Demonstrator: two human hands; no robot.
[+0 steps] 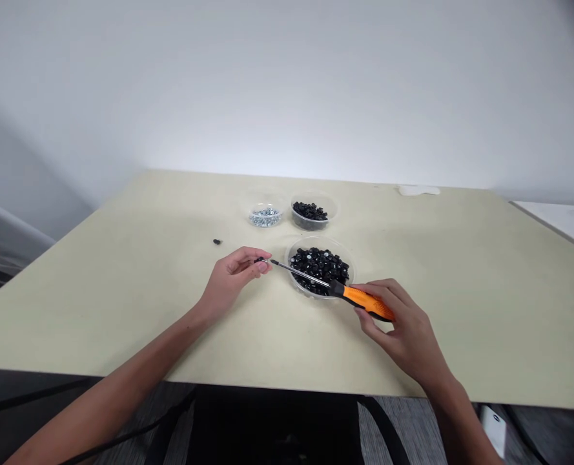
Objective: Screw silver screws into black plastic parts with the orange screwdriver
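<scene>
My left hand (233, 274) pinches a small black part (259, 259) with a silvery end between thumb and fingers, held above the table. In my right hand (403, 323) is a screwdriver (364, 302) with an orange and black handle, my fingers closed around it. Its shaft points left over a clear bowl (300, 289) filled with small black parts (320, 263). The screwdriver's tip is close to the silvery end of the held part; whether they touch I cannot tell.
Behind stand a clear bowl with small silvery pieces (265, 217) and another with black parts (310, 212). A loose black piece (217, 241) lies left of the bowls. A white object (418, 190) rests near the wall. The table's front edge (277, 389) is close to my body.
</scene>
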